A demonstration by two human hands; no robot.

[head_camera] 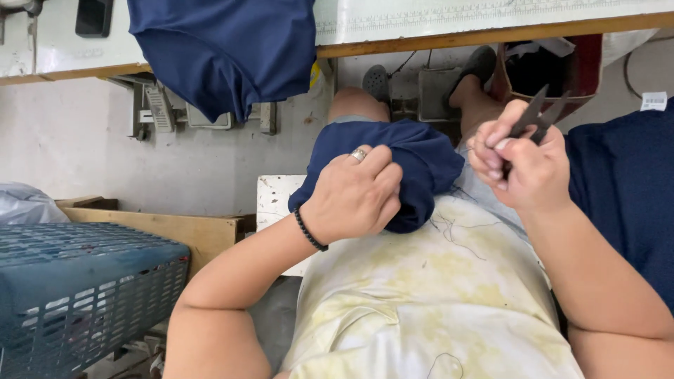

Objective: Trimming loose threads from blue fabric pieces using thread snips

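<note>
The left hand (354,196) rested on a bunched garment (421,165) in the person's lap, with the right hand (523,168) just to its right, holding thread snips (539,116). Beyond the knees, another garment (225,49) hung over the desk (491,17) edge. A plastic crate (77,295) stood far left, beside a wooden box (161,228).

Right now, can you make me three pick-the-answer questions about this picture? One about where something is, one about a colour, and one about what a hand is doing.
1. Where is the basket?
A. by the left arm
B. on the lap
C. on the table

2. What colour is the cloth on the lap?
A. red
B. dark blue
C. yellow

3. What is the right hand doing?
A. lying flat and empty
B. holding thread snips
C. holding a cup

Answers: A, it stands low on the left; B, the bunched cloth under the left hand is dark blue; B, its fingers pinch the black snips.
</note>
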